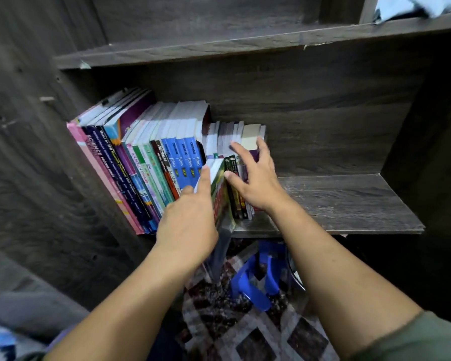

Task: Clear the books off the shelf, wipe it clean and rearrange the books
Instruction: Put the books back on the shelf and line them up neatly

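Observation:
A row of books (146, 162) stands upright on the left half of a dark wooden shelf (349, 201). One book with a green and red cover (219, 196) sticks out forward from the row, past the shelf's front edge. My left hand (188, 220) grips this book from its left side, index finger along its top edge. My right hand (255, 178) rests with spread fingers on the small dark-spined books (236, 188) at the right end of the row, thumb against their spines.
The right half of the shelf board is bare wood. Another shelf board (245, 45) runs above, with pale cloth (414, 6) at the top right. Below, a blue plastic stool (255, 282) stands on a patterned rug (258, 332).

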{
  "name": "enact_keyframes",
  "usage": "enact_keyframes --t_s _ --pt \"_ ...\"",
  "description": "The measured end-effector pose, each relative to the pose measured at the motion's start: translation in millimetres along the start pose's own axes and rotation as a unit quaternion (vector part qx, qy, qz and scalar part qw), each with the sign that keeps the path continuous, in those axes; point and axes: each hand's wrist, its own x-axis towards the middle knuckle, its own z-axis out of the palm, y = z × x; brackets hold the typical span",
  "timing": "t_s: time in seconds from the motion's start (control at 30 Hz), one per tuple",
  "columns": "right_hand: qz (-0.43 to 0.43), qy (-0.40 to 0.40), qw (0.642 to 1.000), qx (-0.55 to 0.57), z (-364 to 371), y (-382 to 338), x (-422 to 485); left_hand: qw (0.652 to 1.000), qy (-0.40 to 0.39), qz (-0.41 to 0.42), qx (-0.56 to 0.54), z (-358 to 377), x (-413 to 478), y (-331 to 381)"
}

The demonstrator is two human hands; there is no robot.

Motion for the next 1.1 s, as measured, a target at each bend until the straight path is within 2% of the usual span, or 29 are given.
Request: enact_keyframes --t_s 0.1,0.3,0.5,0.9,1.1 --pt "-0.035 0.025 0.998 -0.052 6 -4 3 1.0 0.002 -0.011 -0.012 3 3 -7" --pt "-0.04 0.049 0.997 -0.054 9 -7 10 1.0 0.003 -0.007 -0.017 4 11 -13" --pt "0.007 0.106 0.993 -0.041 7 2 12 1.0 -0.004 0.011 -0.021 4 12 -17" --pt "0.075 0.151 0.984 -0.054 -27 25 13 0.992 0.011 0.102 -0.078 -18 12 -5" --pt "0.074 0.156 0.984 -0.044 -35 35 9 0.997 0.046 0.032 -0.057 -13 47 20"
